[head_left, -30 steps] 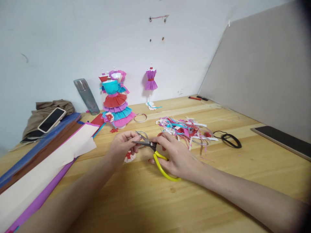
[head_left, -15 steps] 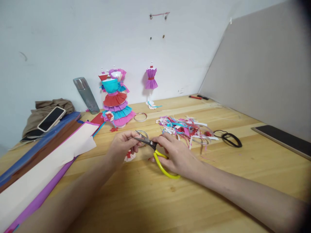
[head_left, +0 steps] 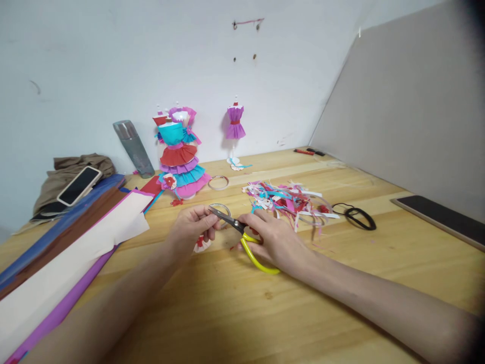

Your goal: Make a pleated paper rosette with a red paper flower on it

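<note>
Scissors point(head_left: 256, 259) with yellow handles and dark blades are gripped in my right hand point(head_left: 278, 240). Their blades look closed together and point left, the tips beside the fingers of my left hand point(head_left: 193, 226). The left thumb and fingertips are pinched together; whatever they hold is too small or hidden to name. Just below the left fingers, a small white and red ruffled flower point(head_left: 202, 245) shows, partly covered by them. Behind the blades a clear ring point(head_left: 228, 208), like a tape roll, lies on the table.
Paper scraps point(head_left: 288, 199) are heaped beyond my right hand, beside a black cord point(head_left: 359, 218). Ruffled paper dresses point(head_left: 180, 154) on stands and a purple one point(head_left: 235, 124) stand by the wall. Paper sheets point(head_left: 87, 237), a phone point(head_left: 79, 185) and a bottle point(head_left: 134, 149) are left.
The scissor blades were slightly apart and have come together. The yellow handles have drawn closer to the right palm. Both hands stay in nearly the same place.
</note>
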### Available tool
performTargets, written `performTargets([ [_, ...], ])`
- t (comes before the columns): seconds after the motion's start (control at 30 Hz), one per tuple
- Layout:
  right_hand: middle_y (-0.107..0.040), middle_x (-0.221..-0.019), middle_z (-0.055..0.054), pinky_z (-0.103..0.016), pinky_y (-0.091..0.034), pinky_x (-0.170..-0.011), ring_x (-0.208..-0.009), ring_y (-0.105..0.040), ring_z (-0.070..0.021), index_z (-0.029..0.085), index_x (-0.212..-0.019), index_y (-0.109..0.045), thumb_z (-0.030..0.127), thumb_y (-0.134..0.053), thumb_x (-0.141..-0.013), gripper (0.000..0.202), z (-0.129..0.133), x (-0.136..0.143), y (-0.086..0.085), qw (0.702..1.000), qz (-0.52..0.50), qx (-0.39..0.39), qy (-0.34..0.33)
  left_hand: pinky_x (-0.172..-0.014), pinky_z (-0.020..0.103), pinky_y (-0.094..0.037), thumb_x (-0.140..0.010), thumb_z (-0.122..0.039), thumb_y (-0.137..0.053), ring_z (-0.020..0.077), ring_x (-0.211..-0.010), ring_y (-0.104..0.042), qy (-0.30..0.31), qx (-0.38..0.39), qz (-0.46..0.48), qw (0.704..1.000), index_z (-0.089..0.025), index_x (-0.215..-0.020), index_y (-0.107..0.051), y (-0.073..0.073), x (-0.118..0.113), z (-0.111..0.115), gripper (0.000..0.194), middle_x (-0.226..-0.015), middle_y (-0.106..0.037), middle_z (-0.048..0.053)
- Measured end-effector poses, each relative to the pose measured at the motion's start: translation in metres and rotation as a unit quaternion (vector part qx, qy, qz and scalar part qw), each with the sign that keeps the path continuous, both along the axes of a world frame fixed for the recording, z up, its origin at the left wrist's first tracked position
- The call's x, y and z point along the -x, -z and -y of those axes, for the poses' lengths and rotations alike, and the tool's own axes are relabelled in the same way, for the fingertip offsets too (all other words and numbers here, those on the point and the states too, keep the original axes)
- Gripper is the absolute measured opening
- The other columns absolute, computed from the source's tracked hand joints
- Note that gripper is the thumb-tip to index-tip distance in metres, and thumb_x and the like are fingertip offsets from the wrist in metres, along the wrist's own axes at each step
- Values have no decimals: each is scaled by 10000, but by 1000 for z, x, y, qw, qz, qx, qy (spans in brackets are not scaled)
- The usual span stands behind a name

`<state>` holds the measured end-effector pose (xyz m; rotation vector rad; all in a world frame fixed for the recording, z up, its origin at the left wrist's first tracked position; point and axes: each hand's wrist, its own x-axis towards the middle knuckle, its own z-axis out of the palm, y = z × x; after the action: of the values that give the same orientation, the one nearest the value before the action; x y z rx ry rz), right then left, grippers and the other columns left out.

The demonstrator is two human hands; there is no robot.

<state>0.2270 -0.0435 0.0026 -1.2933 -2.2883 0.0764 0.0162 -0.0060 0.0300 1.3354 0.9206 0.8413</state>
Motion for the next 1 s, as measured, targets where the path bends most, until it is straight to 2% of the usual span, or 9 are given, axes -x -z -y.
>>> performTargets([
  [0.1, -578, -793, -44, -256, -363, -601, -681, -531, -164, 172, -1072, -620, 410, -662, -852, 327, -2, -2, -3, 999, -35, -2, -9, -387, 191, -305, -673, -481, -752, 56, -372, -436, -8, 0, 7, 1000, -149, -645, -614, 1, 0, 0, 361, -457, -550, -18],
  [0.23, -585, -748, -26, -243, -350, -571, -618, -499, -135, 165, -1019, -607, 332, -654, -836, 253, -3, -6, -11, 996, -84, 6, 15, -394, 183, -330, -680, -461, -761, 61, -392, -460, -44, -12, 3, 999, -144, -635, -610, 3, 0, -3, 354, -450, -545, -15],
  [0.43, -645, -819, -64, -261, -333, -590, -655, -553, -165, 177, -1059, -619, 341, -629, -826, 285, 8, -5, -19, 997, 15, 60, 51, -419, 162, -356, -667, -398, -782, 48, -422, -467, -116, -24, 34, 992, -136, -652, -621, 2, 6, -13, 308, -497, -560, -22],
  [0.53, -683, -913, -93, -266, -291, -575, -699, -595, -187, 176, -1078, -614, 281, -572, -837, 266, 15, -2, -20, 991, 77, 97, 54, -422, 159, -359, -663, -386, -784, 56, -438, -486, -132, -20, 37, 990, -137, -658, -619, 1, 8, -15, 298, -495, -559, -22],
  [0.63, -701, -910, -104, -279, -218, -534, -670, -610, -192, 159, -1015, -617, 190, -545, -799, 230, 21, -1, -20, 978, 145, 140, 58, -421, 163, -357, -666, -407, -781, 53, -424, -475, -109, -13, 19, 994, -133, -666, -627, 3, 7, -14, 314, -500, -574, -13],
  [0.77, -709, -881, -123, -304, -141, -502, -642, -632, -217, 146, -998, -614, 153, -499, -799, 230, 28, -1, -21, 961, 215, 161, 67, -422, 169, -354, -667, -450, -778, 54, -412, -475, -69, -9, -12, 998, -135, -659, -638, 6, 4, -9, 344, -489, -579, -7],
  [0.87, -709, -867, -131, -306, -136, -501, -655, -649, -241, 146, -1030, -617, 153, -470, -821, 256, 31, -2, -24, 957, 233, 169, 50, -403, 178, -332, -657, -479, -779, 60, -397, -474, -44, -12, -23, 999, -142, -643, -635, 4, 1, -5, 367, -474, -575, -7],
  [1.0, -704, -931, -133, -292, -178, -512, -694, -653, -253, 155, -1087, -629, 191, -589, -749, 343, 31, -7, -34, 954, 228, 192, 33, -385, 190, -298, -634, -510, -779, 56, -363, -444, -16, 1, -29, 999, -143, -634, -639, 1, -2, 0, 393, -462, -573, -4],
])
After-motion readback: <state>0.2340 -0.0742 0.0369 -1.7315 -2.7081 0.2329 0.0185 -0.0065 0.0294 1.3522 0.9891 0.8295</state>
